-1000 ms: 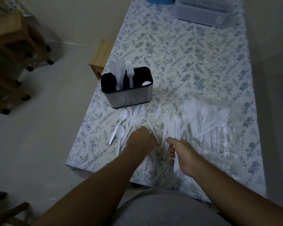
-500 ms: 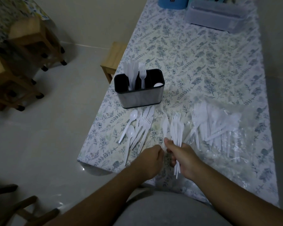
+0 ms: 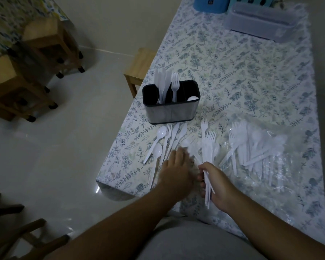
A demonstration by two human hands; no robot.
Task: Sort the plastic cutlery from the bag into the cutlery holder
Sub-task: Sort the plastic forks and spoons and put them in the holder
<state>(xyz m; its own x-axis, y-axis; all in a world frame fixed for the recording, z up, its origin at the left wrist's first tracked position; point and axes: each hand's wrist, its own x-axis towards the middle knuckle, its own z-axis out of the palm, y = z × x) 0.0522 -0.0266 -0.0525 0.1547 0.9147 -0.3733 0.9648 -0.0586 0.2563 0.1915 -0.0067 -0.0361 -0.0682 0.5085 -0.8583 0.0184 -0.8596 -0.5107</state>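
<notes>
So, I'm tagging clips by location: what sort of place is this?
Probably a home dining area: a table with a floral tablecloth, wooden stools on a tiled floor, and a cutlery holder.

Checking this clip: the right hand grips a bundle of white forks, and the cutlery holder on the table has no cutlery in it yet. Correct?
Not quite. The head view shows the cutlery holder already has cutlery standing in it, a fork among it. The right hand does grip a bundle of white forks.

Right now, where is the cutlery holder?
In the head view the holder stands near the table's left edge, just beyond the loose cutlery and the left hand.
</notes>
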